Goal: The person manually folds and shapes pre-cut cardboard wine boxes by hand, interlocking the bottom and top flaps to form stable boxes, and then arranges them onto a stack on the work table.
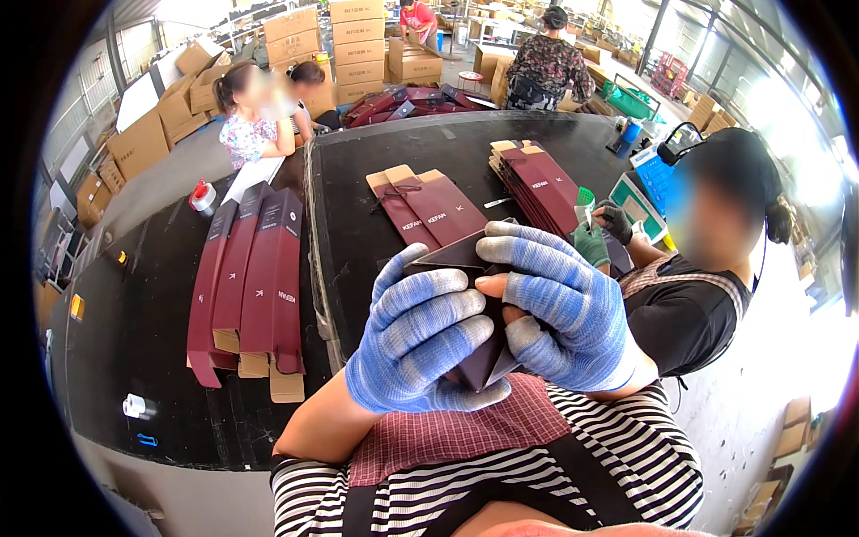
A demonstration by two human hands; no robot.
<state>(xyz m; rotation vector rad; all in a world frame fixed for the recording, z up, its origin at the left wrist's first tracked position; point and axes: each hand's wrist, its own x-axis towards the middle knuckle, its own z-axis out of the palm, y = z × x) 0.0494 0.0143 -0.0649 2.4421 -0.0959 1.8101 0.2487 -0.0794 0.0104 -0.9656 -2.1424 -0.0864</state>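
Both my hands wear blue knit gloves with pale fingertips. Between them, close to my chest, is a dark maroon cardboard box (483,362) with folded, angled flaps at its end. My left hand (420,331) wraps round its left side, fingers curled over the face. From the right, my right hand (564,304) grips it, the bare thumb tip pressing near the middle. Much of the box is hidden behind my fingers. Just beyond lie flat maroon cartons (438,210) on the black table (358,161).
Long maroon cartons (259,277) lie at the left, near a tape roll (203,195) and a white roll (136,406). Another carton stack (537,183) sits far right. A co-worker (698,295) in green and dark gloves works close on my right. Others are farther back among brown boxes (358,45).
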